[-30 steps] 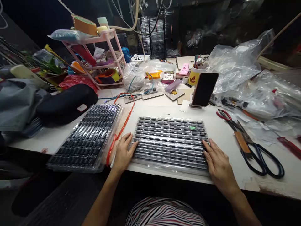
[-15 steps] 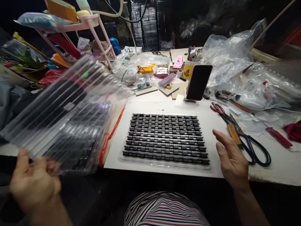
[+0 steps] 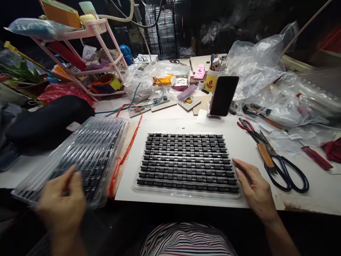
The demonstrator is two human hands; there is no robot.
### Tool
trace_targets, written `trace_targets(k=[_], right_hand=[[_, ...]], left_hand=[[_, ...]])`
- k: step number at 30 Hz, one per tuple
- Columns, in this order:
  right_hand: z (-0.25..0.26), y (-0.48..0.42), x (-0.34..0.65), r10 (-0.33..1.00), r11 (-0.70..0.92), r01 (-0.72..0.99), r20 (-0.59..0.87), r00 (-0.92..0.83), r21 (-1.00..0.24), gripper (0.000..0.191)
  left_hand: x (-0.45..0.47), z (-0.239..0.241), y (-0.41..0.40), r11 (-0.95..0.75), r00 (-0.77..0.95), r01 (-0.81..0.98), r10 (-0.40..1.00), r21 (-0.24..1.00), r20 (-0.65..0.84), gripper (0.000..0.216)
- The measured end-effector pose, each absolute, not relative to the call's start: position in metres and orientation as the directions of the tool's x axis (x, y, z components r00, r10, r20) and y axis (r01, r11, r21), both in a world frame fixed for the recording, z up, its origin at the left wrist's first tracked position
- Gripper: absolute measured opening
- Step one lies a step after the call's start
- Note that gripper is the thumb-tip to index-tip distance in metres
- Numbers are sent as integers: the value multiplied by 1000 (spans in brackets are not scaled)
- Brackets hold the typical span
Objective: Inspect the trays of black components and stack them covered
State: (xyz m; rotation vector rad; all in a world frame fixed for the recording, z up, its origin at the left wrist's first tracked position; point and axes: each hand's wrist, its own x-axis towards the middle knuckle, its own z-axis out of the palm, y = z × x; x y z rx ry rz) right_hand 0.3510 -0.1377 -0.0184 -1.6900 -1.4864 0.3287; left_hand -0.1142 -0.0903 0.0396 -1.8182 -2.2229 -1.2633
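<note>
A clear plastic tray (image 3: 186, 195) lies flat on the white board, holding rows of small black electronic parts (image 3: 183, 163) with pins. My right hand (image 3: 254, 188) is beside its right edge, fingers stretched out and holding nothing; the fingertips are at or very near the rim. Over the front of a stack of similar clear trays (image 3: 106, 142) at the left hovers my left hand (image 3: 62, 199), blurred, its fingers loosely bent with a gap between thumb and forefinger. Nothing shows in it. The ribbed top tray sits slightly askew on the stack, with dark rows visible through it.
Red plastic twine (image 3: 130, 144) runs between stack and board. Scissors (image 3: 283, 165), red-handled pliers (image 3: 246, 124) and a red-handled tool (image 3: 317, 156) lie at right. A phone (image 3: 223, 96) stands behind the tray; plastic bags (image 3: 255, 67) and a pink rack (image 3: 114, 53) are farther back.
The clear ribbed tray my left hand held up has come down onto the left stack, and that hand has let go and moved right. My right hand has moved left, closer to the filled tray.
</note>
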Motion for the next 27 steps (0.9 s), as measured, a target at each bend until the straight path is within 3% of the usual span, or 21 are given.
trace_targets(k=[1,5,16,21,27], right_hand=[[-18,-138,351,912,47,688,311,266,-724,33],[-16,-140,349,920,19,686,281,273,-727,35],[-13,-92,374,983,-70,767,88,163,-638,63],[-12,-68,367,987,-83,817,68,147,-571,69],[-20,-72,360,962,-84,752,142,231,-653,63]], left_hand=[[-91,39,-83,-24,-321,832,794,554,516,33],[-35,25,-50,-158,-56,708,959,688,278,38],[-23,14,-2,-159,146,676,986,720,80,46],[-19,9,11,-131,141,689,989,713,45,47],[-12,2,7,-102,95,713,994,693,49,54]])
